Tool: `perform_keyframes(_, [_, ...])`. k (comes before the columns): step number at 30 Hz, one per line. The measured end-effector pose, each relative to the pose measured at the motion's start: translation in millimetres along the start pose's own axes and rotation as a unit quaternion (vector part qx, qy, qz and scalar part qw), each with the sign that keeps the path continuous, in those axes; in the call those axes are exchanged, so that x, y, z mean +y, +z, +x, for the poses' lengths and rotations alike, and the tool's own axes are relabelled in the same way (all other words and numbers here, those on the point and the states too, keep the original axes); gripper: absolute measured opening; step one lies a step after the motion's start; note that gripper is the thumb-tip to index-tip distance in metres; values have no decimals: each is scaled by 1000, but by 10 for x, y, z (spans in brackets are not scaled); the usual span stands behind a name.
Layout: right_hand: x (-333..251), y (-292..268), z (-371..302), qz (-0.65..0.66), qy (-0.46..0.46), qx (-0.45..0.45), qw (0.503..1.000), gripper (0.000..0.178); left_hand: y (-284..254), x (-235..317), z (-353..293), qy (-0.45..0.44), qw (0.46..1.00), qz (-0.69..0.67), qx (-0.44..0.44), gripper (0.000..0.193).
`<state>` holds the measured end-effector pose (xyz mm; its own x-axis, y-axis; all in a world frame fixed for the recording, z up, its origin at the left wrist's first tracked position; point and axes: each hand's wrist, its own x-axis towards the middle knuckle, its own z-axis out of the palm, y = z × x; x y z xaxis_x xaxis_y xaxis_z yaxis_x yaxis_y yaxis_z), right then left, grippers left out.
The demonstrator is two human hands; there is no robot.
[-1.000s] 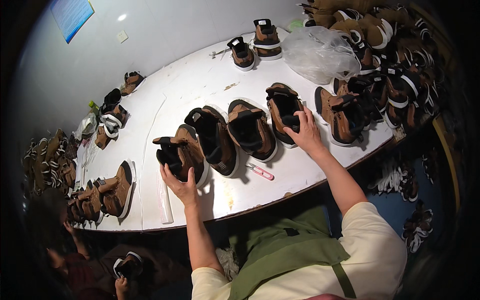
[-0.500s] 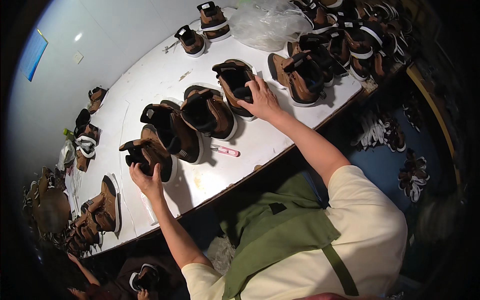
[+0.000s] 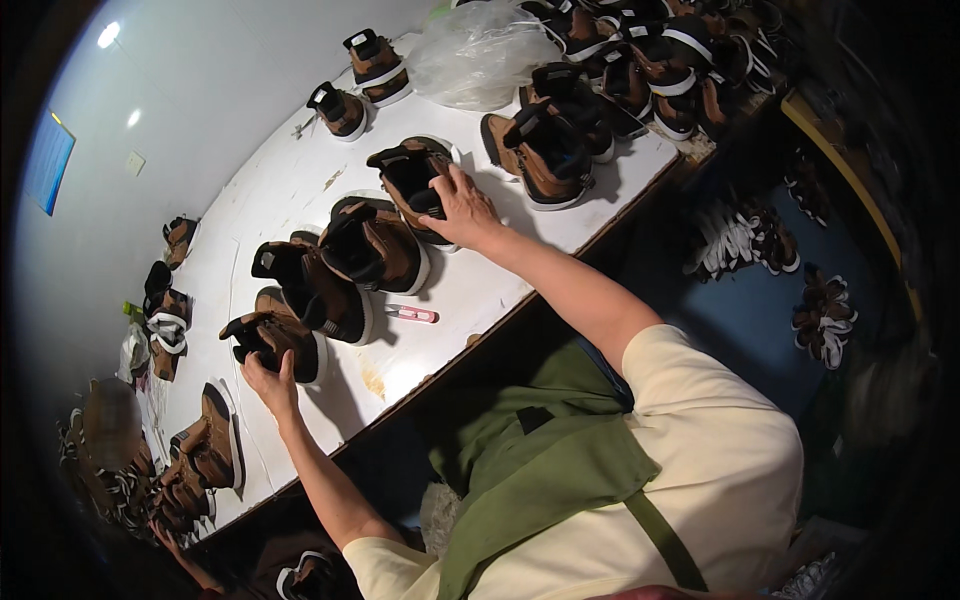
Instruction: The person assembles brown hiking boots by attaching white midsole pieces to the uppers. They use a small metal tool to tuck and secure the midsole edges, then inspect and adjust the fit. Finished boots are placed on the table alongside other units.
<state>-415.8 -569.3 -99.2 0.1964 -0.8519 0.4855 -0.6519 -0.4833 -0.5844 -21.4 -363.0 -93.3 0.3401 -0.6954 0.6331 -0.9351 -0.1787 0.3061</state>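
Note:
Four brown and black high-top shoes with white soles stand in a slanted row on the white table. My left hand (image 3: 270, 386) is closed on the heel collar of the nearest left shoe (image 3: 302, 342), thumb outside and fingers at the opening. My right hand (image 3: 463, 210) grips the collar of the shoe at the row's far right end (image 3: 398, 172), its fingertips reaching inside. Between them stand a second shoe (image 3: 335, 298) and a third shoe (image 3: 395, 252), untouched. Pink-handled thread snips (image 3: 412, 313) lie on the table in front of these.
Right of the row stands another pair (image 3: 550, 160), near a heap of shoes (image 3: 670, 60) and a crumpled clear plastic bag (image 3: 475, 55). More shoes (image 3: 210, 440) line the table's left end, by another person's arm (image 3: 185, 555). The table edge (image 3: 440, 380) runs diagonally before me.
The whole view has turned and shifted, so the table and shoes appear farther left. Both hands keep their hold on the same two shoes.

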Motion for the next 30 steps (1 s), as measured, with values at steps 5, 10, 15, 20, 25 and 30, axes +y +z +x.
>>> perform_keyframes(5, [-105, 140, -15, -29, -9, 41, 999, 60, 34, -346, -90, 29, 995, -90, -13, 61])
perform_keyframes(10, [92, 72, 34, -29, -26, 11, 999, 60, -55, -131, -136, -30, 969, -241, -53, 71])
perform_keyframes(15, [40, -26, 5, -32, -44, 13, 998, 56, -111, -141, -368, -145, 947, -279, 66, 69])
perform_keyframes(20, [-25, -43, -12, -52, -43, 14, 998, 57, -245, -103, -529, -234, 924, -287, 93, 62])
perform_keyframes(25, [55, 13, 34, -60, -72, 33, 995, 57, -256, -122, -536, -208, 927, -302, 86, 57])
perform_keyframes(30, [105, -21, 10, -69, -71, 41, 994, 57, -305, 50, -372, -93, 960, -252, 80, 56])
